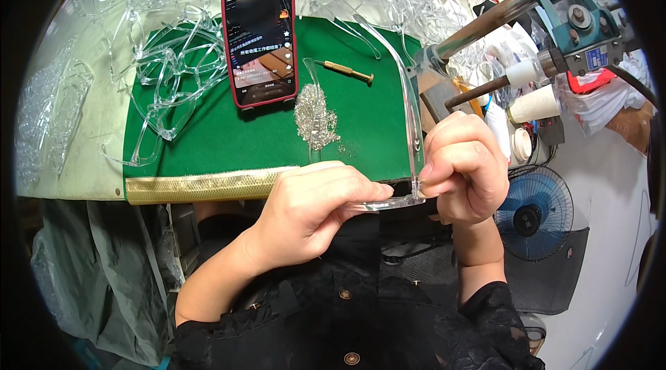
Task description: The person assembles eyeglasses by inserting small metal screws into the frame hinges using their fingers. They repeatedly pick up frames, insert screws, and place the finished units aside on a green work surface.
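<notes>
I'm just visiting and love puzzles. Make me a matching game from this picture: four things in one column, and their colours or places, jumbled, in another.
Things
1. Phone
2. Screwdriver
3. Fan
4. Right hand

Colours or places
A. Blue blades
B. At a corner of the clear frame
C. Red rim
D. Gold-coloured, lying on the green mat

Right pairs: 1-C, 2-D, 3-A, 4-B
</notes>
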Tool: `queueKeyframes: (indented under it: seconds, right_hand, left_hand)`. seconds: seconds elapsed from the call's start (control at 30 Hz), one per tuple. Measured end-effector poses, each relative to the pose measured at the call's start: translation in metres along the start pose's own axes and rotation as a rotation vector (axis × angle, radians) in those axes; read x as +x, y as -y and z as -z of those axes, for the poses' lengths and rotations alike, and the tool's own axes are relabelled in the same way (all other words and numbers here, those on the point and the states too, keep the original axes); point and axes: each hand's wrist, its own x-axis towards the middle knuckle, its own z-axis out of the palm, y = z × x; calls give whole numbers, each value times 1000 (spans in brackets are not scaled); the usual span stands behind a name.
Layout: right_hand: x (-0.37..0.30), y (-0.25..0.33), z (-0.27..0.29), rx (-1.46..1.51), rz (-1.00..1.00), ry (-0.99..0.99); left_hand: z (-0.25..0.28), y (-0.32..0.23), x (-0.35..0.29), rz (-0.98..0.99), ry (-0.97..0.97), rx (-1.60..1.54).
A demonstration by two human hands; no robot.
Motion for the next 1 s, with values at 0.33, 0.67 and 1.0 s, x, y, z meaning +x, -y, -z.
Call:
queueKeyframes:
  seconds: [0.33, 0.67, 1.0]
  right_hand:
    - [-1, -2, 0, 99, -95, 13]
    - [-3, -4, -4, 132, -138, -34]
    - [-3, -12, -4, 228, -87, -46]
  left_hand:
    - [-3, -1, 2, 34, -10, -48]
    - [-8, 0, -1, 143, -11, -230]
    - [-8, -2, 0, 161, -8, -256]
